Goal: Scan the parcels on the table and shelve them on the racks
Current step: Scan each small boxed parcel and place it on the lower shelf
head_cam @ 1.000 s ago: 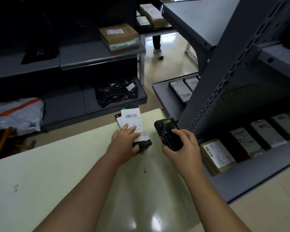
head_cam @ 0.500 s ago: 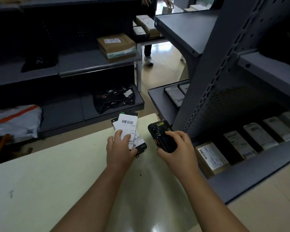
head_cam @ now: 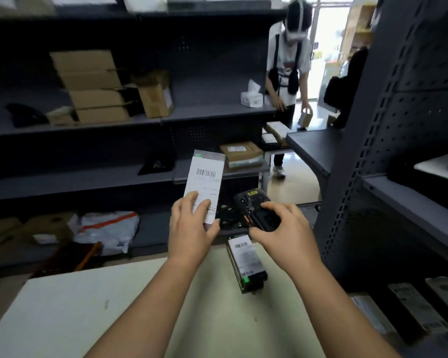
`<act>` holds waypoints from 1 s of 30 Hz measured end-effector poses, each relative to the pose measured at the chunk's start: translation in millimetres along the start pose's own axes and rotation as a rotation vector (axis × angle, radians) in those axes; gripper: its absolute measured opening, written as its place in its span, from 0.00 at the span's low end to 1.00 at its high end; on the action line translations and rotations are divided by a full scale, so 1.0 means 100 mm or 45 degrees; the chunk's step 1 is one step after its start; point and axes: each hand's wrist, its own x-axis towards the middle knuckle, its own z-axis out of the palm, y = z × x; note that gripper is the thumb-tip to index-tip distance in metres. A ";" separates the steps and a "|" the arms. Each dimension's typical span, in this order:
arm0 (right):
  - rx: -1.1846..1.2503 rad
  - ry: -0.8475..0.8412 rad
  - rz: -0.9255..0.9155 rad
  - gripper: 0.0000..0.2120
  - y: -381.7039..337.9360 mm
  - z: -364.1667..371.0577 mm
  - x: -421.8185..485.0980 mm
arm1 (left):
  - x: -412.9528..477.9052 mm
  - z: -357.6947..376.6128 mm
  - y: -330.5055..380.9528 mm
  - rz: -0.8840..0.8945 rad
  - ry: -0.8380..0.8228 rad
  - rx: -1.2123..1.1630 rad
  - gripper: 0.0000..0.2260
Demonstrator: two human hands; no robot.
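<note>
My left hand (head_cam: 192, 229) grips a slim white-labelled parcel (head_cam: 204, 180) by its lower end and holds it upright above the table's far edge, barcode facing me. To its right, my right hand (head_cam: 285, 235) holds a black handheld scanner (head_cam: 256, 210), fingers curled over its body. A second dark parcel (head_cam: 246, 264) with a barcode label lies flat on the pale table (head_cam: 88, 311), just below the scanner.
Dark grey racks (head_cam: 192, 174) stand ahead with cardboard boxes (head_cam: 88, 86) and bags. A second rack (head_cam: 398, 151) rises on the right, with labelled parcels (head_cam: 414, 311) on its bottom shelf. A person (head_cam: 287, 73) bends over beyond the racks.
My left hand has lifted the top parcel off the table and raised it upright; the lower parcel stays on the table. The view has tilted upward, showing the higher shelves and a person.
</note>
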 end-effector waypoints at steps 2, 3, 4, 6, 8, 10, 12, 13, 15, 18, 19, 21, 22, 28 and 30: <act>0.003 -0.006 -0.036 0.26 -0.23 -0.09 -0.02 | 0.09 -0.19 0.00 0.019 0.059 0.008 0.21; -0.004 -0.005 -0.056 0.26 -0.34 -0.14 -0.04 | 0.13 -0.27 -0.01 0.029 0.087 0.006 0.21; -0.017 0.000 -0.075 0.26 -0.45 -0.17 -0.06 | 0.17 -0.35 -0.01 0.042 0.115 0.003 0.21; -0.024 0.021 -0.104 0.26 -0.65 -0.23 -0.10 | 0.24 -0.50 -0.01 0.064 0.165 -0.003 0.20; -0.018 0.040 -0.119 0.27 -0.85 -0.26 -0.13 | 0.29 -0.65 -0.02 0.091 0.215 -0.005 0.21; -0.035 0.050 -0.136 0.27 -1.02 -0.26 -0.17 | 0.34 -0.79 -0.06 0.114 0.252 -0.008 0.21; -0.050 0.060 -0.148 0.26 -1.17 -0.26 -0.22 | 0.36 -0.91 -0.13 0.126 0.276 -0.012 0.21; -0.049 0.064 -0.150 0.26 -1.23 -0.25 -0.24 | 0.36 -0.96 -0.17 0.129 0.285 -0.011 0.21; -0.055 0.072 -0.162 0.26 -1.31 -0.22 -0.30 | 0.35 -1.03 -0.25 0.138 0.299 0.001 0.21; -0.069 0.053 -0.167 0.26 -1.39 -0.18 -0.38 | 0.29 -1.08 -0.36 0.135 0.301 0.016 0.21; -0.078 0.038 -0.167 0.26 -1.41 -0.18 -0.41 | 0.28 -1.09 -0.37 0.131 0.292 0.024 0.21; -0.095 0.005 -0.166 0.26 -1.42 -0.20 -0.46 | 0.24 -1.08 -0.39 0.126 0.271 0.041 0.21; -0.094 -0.010 -0.163 0.25 -1.43 -0.22 -0.50 | 0.22 -1.07 -0.40 0.125 0.261 0.047 0.21; -0.140 -0.076 -0.144 0.22 -1.36 -0.41 -0.61 | 0.22 -0.99 -0.35 0.116 0.234 0.080 0.22; -0.144 -0.081 -0.150 0.23 -1.32 -0.50 -0.61 | 0.25 -0.96 -0.28 0.131 0.240 0.086 0.22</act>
